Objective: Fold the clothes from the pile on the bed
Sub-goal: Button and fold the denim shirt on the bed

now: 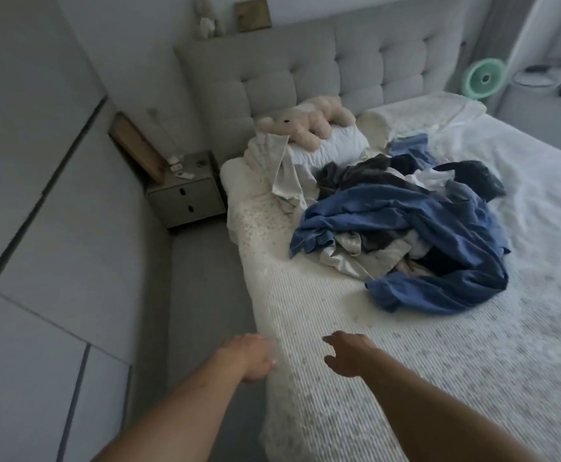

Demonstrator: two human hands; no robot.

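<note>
Pale, speckled bedding covers the bed (356,378), where a pile of clothes (402,228), mostly blue shirts tangled with grey and white pieces, lies unfolded toward the head end, just short of the pillows (326,145) and a cream plush toy (306,123). Both of the person's hands reach over the bed's near left edge, well short of the pile: the left hand (249,358) with fingers curled at the cover's edge, though whether it grips the cover cannot be told, the right hand (349,353) loose-fingered and empty above the cover. Beyond the bed's left side stands a grey nightstand (185,198) against the tufted headboard (339,68).
</note>
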